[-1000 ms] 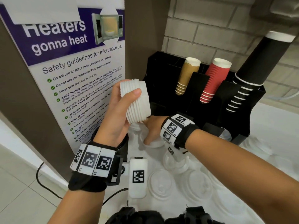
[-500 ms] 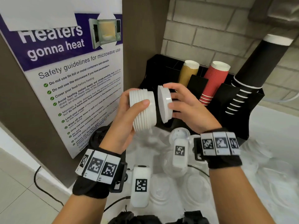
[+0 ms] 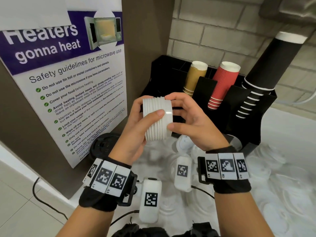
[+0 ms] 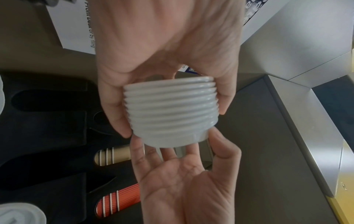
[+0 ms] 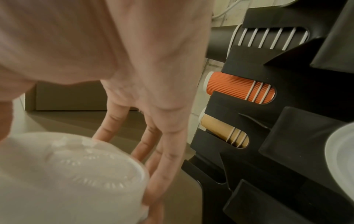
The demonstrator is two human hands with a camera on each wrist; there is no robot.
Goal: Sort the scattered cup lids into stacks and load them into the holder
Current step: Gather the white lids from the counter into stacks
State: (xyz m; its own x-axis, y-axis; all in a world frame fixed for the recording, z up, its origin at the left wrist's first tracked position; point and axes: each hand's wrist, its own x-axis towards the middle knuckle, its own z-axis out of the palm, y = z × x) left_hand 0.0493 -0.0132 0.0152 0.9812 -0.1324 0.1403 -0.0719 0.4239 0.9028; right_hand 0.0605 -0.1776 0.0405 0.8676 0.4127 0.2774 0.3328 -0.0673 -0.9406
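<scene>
A stack of white cup lids (image 3: 156,122) lies on its side in the air in front of the black holder (image 3: 253,120). My left hand (image 3: 133,134) grips the stack, thumb over the front and fingers behind. My right hand (image 3: 193,120) pinches the end lid by its rim against the stack's right end. In the left wrist view the lid stack (image 4: 170,112) sits between the left hand (image 4: 166,45) and the right hand (image 4: 184,181). The right wrist view shows the end lid (image 5: 76,174) face-on, blurred, under the right hand (image 5: 153,75).
The holder carries brown cups (image 3: 195,77), red cups (image 3: 222,84) and black cups (image 3: 266,71); its left slots (image 3: 164,79) look dark. Several clear lids (image 3: 273,170) lie on the white counter, a black lid (image 3: 104,144) by the poster panel (image 3: 68,91).
My right hand came up from the counter with one white lid, carried it left and set it against the end of the stack. The left hand kept hold of the stack.
</scene>
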